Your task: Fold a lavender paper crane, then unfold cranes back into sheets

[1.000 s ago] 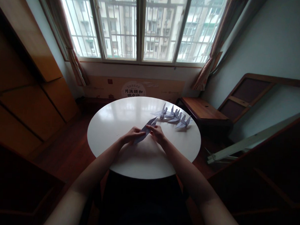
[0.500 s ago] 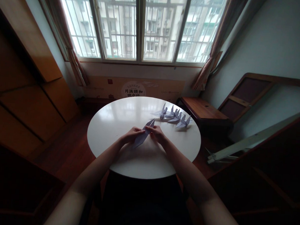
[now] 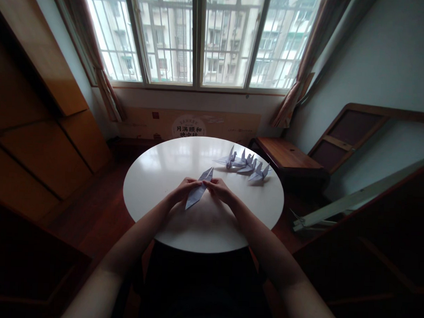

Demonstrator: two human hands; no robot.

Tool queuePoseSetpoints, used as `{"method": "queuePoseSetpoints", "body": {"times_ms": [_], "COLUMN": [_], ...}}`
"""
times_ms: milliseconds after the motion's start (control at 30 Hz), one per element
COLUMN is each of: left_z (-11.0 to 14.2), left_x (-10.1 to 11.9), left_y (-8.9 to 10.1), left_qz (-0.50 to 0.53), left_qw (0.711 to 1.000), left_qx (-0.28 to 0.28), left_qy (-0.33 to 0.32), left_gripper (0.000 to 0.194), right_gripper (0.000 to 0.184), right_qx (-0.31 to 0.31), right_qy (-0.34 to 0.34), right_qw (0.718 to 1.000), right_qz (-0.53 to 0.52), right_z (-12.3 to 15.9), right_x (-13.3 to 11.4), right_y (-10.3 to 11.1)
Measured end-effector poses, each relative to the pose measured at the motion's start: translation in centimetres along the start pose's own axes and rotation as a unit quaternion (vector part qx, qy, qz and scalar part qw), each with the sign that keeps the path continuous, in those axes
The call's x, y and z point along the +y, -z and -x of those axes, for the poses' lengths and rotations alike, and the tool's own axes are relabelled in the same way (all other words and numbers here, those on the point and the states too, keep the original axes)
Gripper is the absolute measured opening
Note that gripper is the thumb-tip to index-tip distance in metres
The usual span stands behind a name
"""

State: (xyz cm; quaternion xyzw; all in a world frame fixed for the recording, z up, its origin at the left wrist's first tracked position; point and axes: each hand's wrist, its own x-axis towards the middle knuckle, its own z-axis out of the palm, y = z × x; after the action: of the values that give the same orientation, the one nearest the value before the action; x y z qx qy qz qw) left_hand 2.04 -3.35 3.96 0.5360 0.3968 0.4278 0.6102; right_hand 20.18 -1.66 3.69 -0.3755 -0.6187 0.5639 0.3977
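A long, pointed piece of folded pale-blue paper (image 3: 198, 191) is held just above the round white table (image 3: 162, 175), its tip aimed away from me to the right. My left hand (image 3: 183, 189) pinches its left side. My right hand (image 3: 220, 189) pinches the right side, fingers closed on the paper's edge. Beyond my right hand, several finished paper cranes (image 3: 247, 163) stand in a row on the table.
A low wooden bench (image 3: 285, 155) stands right of the table, with a framed panel (image 3: 353, 132) leaning on the wall behind it. Wooden cabinets (image 3: 41, 123) fill the left side. A barred window (image 3: 199, 36) faces me, with a printed cardboard sheet (image 3: 188, 125) below it.
The folded paper has turned more upright and shifted slightly left, with both hands drawn closer together around its middle.
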Motion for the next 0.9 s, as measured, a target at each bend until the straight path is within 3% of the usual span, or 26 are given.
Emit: {"method": "queuePoseSetpoints", "body": {"times_ms": [167,300,467,567,733,900], "left_z": [-0.3,-0.5,-0.7,-0.7,-0.4,-0.4], "left_x": [-0.4,-0.5,-0.6,-0.6,-0.4,-0.2], "left_y": [0.1,0.4,0.6,0.5,0.2,0.4], "left_qz": [0.014,-0.014,-0.020,-0.001,0.019,-0.010], "left_qw": [1.000,0.999,0.996,0.997,0.999,0.998], "left_qx": [0.006,-0.004,0.022,0.027,-0.014,0.013], "left_qy": [-0.008,-0.045,-0.084,-0.075,-0.044,-0.058], "left_gripper": [0.045,0.044,0.044,0.044,0.045,0.045], "right_gripper": [0.051,0.050,0.051,0.050,0.049,0.051], "right_qx": [-0.035,-0.039,-0.069,-0.076,-0.066,-0.061], "right_qy": [0.011,0.015,0.018,0.038,0.051,0.049], "right_qw": [0.999,0.999,0.997,0.996,0.996,0.997], "right_qz": [0.010,-0.002,0.006,0.003,0.008,0.001], "right_z": [0.1,0.1,0.1,0.2,0.6,0.5], "right_x": [0.1,0.4,0.5,0.3,-0.7,-0.5], "right_y": [0.0,-0.2,-0.4,-0.4,-0.4,-0.5]}}
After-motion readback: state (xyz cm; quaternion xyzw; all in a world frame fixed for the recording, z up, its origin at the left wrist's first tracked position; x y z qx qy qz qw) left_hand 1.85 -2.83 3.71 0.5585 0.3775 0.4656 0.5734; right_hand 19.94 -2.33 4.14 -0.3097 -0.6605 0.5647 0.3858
